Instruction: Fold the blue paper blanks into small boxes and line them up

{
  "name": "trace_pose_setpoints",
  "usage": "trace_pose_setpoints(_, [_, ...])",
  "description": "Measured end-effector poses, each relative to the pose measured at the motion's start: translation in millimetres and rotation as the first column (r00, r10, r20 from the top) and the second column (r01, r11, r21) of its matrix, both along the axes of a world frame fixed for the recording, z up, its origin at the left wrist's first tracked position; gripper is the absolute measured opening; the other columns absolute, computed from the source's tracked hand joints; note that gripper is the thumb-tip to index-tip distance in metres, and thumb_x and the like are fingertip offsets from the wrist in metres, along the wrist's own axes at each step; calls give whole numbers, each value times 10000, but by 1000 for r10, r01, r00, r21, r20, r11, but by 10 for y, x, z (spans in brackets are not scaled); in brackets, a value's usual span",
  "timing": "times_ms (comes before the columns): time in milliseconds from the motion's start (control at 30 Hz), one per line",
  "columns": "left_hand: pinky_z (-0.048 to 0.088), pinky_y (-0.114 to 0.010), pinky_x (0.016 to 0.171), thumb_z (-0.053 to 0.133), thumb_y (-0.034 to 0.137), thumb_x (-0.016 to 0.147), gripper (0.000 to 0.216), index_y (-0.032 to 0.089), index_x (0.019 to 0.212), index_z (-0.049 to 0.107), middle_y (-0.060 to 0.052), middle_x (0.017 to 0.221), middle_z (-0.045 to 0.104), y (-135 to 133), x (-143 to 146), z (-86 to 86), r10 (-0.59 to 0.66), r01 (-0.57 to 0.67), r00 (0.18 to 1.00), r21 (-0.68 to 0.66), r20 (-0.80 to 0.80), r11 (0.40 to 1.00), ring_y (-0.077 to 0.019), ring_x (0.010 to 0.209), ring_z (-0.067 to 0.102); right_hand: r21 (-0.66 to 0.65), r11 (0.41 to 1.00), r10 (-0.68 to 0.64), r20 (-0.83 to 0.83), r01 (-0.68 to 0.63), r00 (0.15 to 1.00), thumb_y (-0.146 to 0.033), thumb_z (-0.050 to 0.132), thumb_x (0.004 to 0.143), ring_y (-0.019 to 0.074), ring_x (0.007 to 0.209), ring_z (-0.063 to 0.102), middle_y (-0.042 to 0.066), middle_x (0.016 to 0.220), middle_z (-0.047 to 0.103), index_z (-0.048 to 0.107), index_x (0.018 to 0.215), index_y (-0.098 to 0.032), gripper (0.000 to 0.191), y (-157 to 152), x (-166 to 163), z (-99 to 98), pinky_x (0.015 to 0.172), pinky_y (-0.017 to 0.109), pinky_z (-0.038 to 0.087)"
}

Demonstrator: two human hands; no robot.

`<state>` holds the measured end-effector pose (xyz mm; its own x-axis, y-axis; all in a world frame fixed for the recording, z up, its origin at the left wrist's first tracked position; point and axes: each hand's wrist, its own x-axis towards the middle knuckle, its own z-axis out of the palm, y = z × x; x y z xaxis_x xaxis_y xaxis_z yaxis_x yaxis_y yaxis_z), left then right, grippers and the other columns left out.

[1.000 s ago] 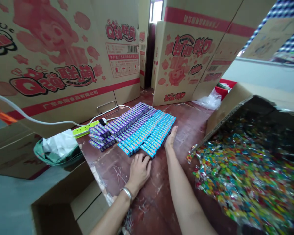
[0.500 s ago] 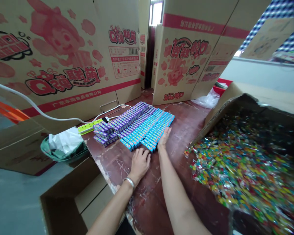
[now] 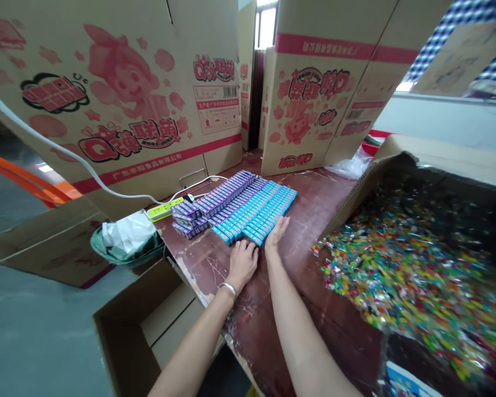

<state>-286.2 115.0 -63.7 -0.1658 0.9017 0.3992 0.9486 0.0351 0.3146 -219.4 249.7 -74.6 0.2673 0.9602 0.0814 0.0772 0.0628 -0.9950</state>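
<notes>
Small blue boxes (image 3: 259,212) lie in tight rows on the dark red table, side by side with rows of similar purple boxes (image 3: 231,193). At the near end of the blue rows is my left hand (image 3: 243,263), a silver bangle on its wrist. Its fingers are bent and slightly apart, their tips at the box ends and partly hidden. My right hand (image 3: 276,236) lies along the right side of the blue rows, fingers stretched out and palm turned toward the boxes. Neither hand is closed around a box.
On the right, a cardboard carton (image 3: 355,193) spills colourful wrapped candies (image 3: 397,275) onto the table (image 3: 303,215). A yellow-green power strip (image 3: 165,208) with a white cable lies left of the boxes. Large printed cartons (image 3: 215,118) stand behind. An open carton (image 3: 124,325) sits below the table's left edge.
The view has shifted slightly, so most things on the left appear farther right. Both hands stay against the blue boxes, with little movement relative to them.
</notes>
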Motion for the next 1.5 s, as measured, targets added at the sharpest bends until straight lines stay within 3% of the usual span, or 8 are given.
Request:
trace_pose_setpoints(367, [428, -351, 839, 429, 274, 952, 198, 212, 937, 617, -75, 927, 569, -12, 15, 9, 18, -17, 999, 14, -38, 1000, -216, 917, 495, 29, 999, -36, 17, 35, 999, -590, 123, 927, 270, 1449, 242, 222, 1534, 280, 148, 1506, -98, 761, -128, -123, 182, 1146, 534, 216])
trace_pose_setpoints(567, [424, -352, 850, 448, 251, 926, 184, 201, 888, 621, -79, 912, 583, -23, 65, 74, 32, -30, 999, 56, -34, 998, -216, 908, 507, 160, 973, 152, 87, -165, 985, -589, 335, 906, 273, 1360, 410, 213, 1462, 427, 316, 1449, -85, 741, -570, 368, 449, 1106, 491, 322])
trace_pose_setpoints(733, [420, -350, 802, 478, 210, 868, 171, 200, 725, 571, -73, 802, 564, -86, 69, 211, 22, -22, 1000, 69, 4, 997, -218, 829, 510, 383, 806, 257, 459, -451, 850, -442, 548, 876, 254, 1356, 413, 115, 1459, 461, 396, 1443, -192, 637, -1203, 1701, 924, 1136, 451, 313])
trace_pose_setpoints(933, [395, -384, 851, 415, 347, 931, 209, 194, 854, 535, -93, 889, 565, -409, 574, 371, -80, 76, 994, 57, 73, 995, -255, 917, 500, 216, 972, -60, 595, -88, 801, -417, 509, 897, 260, 859, 671, 93, 981, 724, 673, 1138, -208, 358, -1785, 4037, 1196, 816, 443, 516])
trace_pose_setpoints(1067, [412, -351, 878, 464, 434, 934, 240, 210, 927, 549, -59, 947, 595, -922, 1560, 439, -463, 472, 870, -12, 170, 882, -223, 954, 526, 13, 999, -30, 781, 31, 624, -384, 545, 868, 248, 662, 654, 80, 752, 730, 740, 944, -201, 278, -2243, 4874, 909, 692, 398, 498])
trace_pose_setpoints(1167, [416, -372, 917, 522, 532, 886, 350, 211, 1021, 559, -69, 1011, 594, -1270, 2299, 400, -621, 645, 759, -100, 195, 758, -235, 989, 528, -48, 997, 80, 797, -68, 598, -351, 517, 885, 242, 706, 659, 69, 800, 736, 750, 905, -221, 268, -2463, 4895, 665, 703, 378, 499])
trace_pose_setpoints(1267, [426, -403, 919, 615, 619, 780, 562, 187, 1130, 533, -98, 1084, 575, -1421, 2759, 293, -626, 647, 762, -175, 164, 742, -271, 1039, 514, -51, 984, 142, 799, -170, 585, -336, 515, 901, 245, 884, 649, 61, 940, 724, 749, 975, -242, 263, -2500, 4640, 500, 812, 380, 497])
trace_pose_setpoints(1500, [429, -435, 923, 758, 568, 663, 786, 182, 1273, 449, -105, 1135, 551, -1417, 2941, 147, -568, 569, 817, -284, 94, 772, -297, 1084, 499, -18, 947, 193, 829, -320, 525, -324, 592, 887, 292, 1043, 538, 103, 1049, 669, 737, 1056, -233, 241, -2293, 4138, 370, 932, 442, 447])
